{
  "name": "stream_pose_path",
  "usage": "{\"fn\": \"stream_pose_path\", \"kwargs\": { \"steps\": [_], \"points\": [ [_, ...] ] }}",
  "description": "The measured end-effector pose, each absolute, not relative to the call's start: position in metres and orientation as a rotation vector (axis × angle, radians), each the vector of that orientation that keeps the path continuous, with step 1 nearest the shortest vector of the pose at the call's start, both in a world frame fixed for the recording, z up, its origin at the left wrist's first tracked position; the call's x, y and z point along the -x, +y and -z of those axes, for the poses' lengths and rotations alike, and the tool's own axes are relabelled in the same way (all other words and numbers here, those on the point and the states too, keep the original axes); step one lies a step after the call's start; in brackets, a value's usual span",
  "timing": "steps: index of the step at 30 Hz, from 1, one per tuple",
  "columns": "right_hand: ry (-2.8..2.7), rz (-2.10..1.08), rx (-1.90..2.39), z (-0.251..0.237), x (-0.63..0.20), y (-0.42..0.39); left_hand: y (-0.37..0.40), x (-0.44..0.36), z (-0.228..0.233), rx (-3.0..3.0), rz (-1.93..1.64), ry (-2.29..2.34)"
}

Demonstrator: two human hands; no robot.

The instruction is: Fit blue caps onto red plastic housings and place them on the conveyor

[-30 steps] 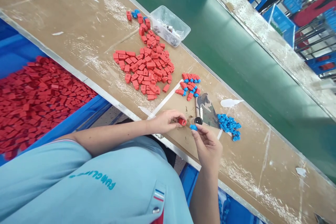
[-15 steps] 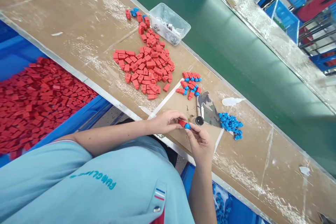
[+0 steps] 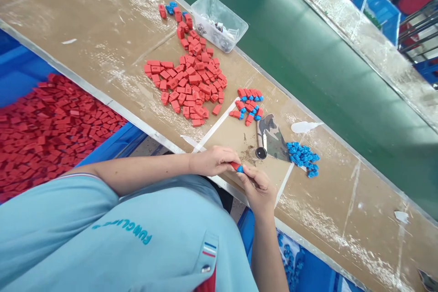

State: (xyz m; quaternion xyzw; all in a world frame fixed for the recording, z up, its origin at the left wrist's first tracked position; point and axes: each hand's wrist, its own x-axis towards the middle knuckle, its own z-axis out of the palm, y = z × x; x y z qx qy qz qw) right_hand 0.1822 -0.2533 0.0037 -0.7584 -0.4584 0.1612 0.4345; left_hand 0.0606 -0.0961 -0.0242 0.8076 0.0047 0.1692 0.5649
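Both hands, left hand [image 3: 212, 160] and right hand [image 3: 258, 187], pinch one red piece [image 3: 235, 165] and seemingly one blue cap [image 3: 240, 169].

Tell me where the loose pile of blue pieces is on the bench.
In the head view the blue pieces lie right of centre on the bench, beside the camouflage-patterned piece, just beyond the right hand.

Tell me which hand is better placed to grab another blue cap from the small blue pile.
Probably the right hand: it sits on the side nearer the blue pile, while the left hand grips the red piece farther away.
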Motion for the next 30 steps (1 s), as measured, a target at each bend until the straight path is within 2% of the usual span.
{"fn": "stream_pose_path", "kwargs": {
  "steps": [8, 11, 14, 18, 23, 30],
  "points": [
    [-1.12, -0.381, 1.909, -0.005, -0.18, -0.252, -0.093, -0.067, 0.026, -1.739, -0.347, 0.06],
    [-1.071, -0.391, 1.898, -0.008, -0.185, -0.258, -0.094, -0.068, 0.022, -1.401, -0.236, 0.183],
    [-0.943, -0.236, 1.941, -0.004, -0.205, -0.27, -0.094, -0.068, 0.022, -0.994, -0.106, 0.282],
    [-0.685, 0.086, 2.127, 0.006, -0.26, -0.293, -0.09, -0.068, 0.027, -0.701, -0.037, 0.321],
    [-0.46, 0.254, 2.532, 0.02, -0.323, -0.319, -0.086, -0.068, 0.028, -0.591, 0.011, 0.32],
    [-0.389, 0.21, 2.669, 0.029, -0.334, -0.318, -0.087, -0.067, 0.029, -0.581, 0.0, 0.338]
  ]
}}
